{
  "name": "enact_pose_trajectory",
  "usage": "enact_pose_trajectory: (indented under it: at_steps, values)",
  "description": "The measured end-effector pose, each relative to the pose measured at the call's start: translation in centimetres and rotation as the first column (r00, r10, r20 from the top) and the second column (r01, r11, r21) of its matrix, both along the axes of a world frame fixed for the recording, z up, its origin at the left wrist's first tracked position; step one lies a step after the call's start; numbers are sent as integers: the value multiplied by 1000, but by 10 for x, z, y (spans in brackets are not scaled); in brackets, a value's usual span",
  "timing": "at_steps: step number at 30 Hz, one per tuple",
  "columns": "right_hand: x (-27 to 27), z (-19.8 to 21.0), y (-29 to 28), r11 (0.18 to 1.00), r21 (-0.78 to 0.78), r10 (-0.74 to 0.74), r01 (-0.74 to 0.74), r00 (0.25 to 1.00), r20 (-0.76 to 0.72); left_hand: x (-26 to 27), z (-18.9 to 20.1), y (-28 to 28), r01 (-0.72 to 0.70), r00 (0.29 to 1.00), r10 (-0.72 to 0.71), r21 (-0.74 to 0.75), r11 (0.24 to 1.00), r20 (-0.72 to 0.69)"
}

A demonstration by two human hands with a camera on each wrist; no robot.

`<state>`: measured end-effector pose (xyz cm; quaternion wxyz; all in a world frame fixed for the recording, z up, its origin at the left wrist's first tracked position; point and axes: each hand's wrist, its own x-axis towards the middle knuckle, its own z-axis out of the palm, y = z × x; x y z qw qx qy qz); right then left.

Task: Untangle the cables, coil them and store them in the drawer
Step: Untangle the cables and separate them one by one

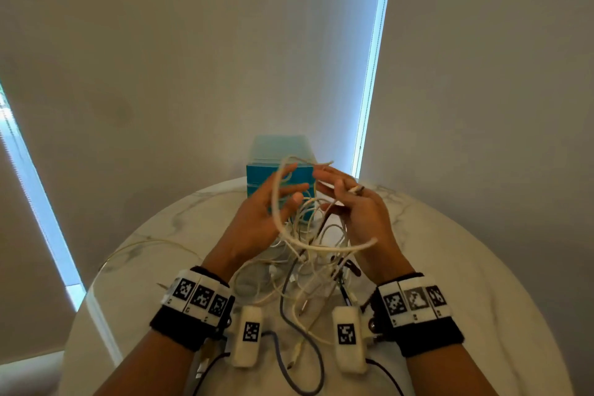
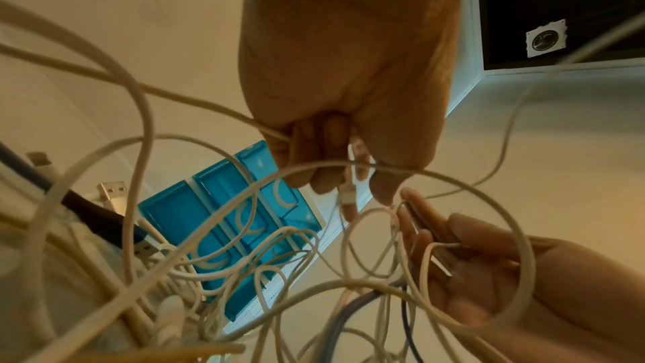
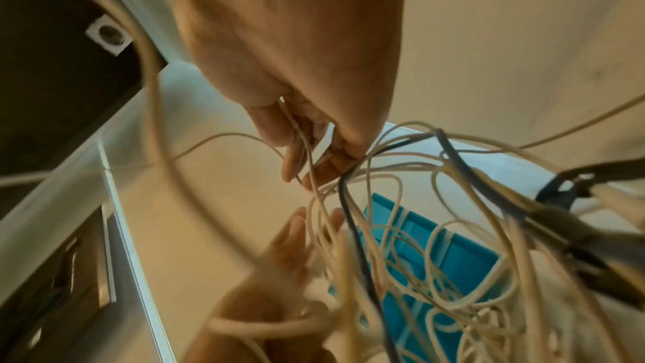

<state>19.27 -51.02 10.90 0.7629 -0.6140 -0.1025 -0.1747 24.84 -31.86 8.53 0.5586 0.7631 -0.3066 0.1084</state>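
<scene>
Above the table [image 1: 482, 267], both hands are up in the tangle [image 1: 308, 254], and it's a proper knot of pale cables with a couple of dark ones running through. Right hand [image 1: 350, 212] pinches a thin strand and what looks like a plug tip between curled fingers [image 3: 296, 153]. Left hand [image 1: 263, 212] faces it, fingers mostly straight and spread in the head view, with a thick white loop [image 1: 279, 196] hooked over them; the left wrist view shows the fingers [image 2: 314, 159] more bent around strands, so I can't call that a firm grip.

Here's what matters: the loop arcs up from the pile, over the left fingers and back down towards the right wrist, its long run lying across between the two hands. The left hand is nearer to it, so the pull apart looks like its job, sideways and away from the right.

Drawers [image 1: 279, 180] stand just behind the hands, teal, shut. Nothing coiled yet, I'd say. Marble-look round tabletop, drawn blinds behind.
</scene>
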Motion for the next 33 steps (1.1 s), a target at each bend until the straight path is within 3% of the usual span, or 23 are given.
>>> enact_pose_trajectory:
  at_steps: [4,8,11,13,16,24,27,29,31,33]
  values:
    - [-4,9,-9,952,280,102,-121,992,80,-5,1,0,-17,999,27,191,981,-46]
    - [-12,14,-14,792,552,198,-260,965,171,-3,2,7,-63,997,69,251,966,-18]
    - [-17,18,-12,730,602,255,-323,946,198,-4,1,5,-85,995,93,195,977,-30]
    - [-17,17,-9,758,561,307,-333,941,143,-6,2,2,-79,997,81,87,993,-12]
    - [-15,14,-2,801,470,381,-370,921,76,-11,5,-2,-23,1000,22,51,998,16]
    - [-15,14,-7,853,348,382,-389,920,91,-20,10,-10,34,996,-42,-93,995,-83]
    - [-10,12,-12,932,225,288,-285,957,19,-19,8,-13,-10,995,-6,-150,989,-100]
    - [-5,7,-13,994,21,113,-112,990,-85,-17,8,-11,-57,989,20,-257,965,-143]
    - [0,-3,-15,971,-237,-61,29,990,-130,-14,10,-7,-103,987,60,-303,947,-148]
    - [2,-11,-15,919,-387,-127,73,985,-115,-11,11,-5,-147,987,121,-277,949,-107]
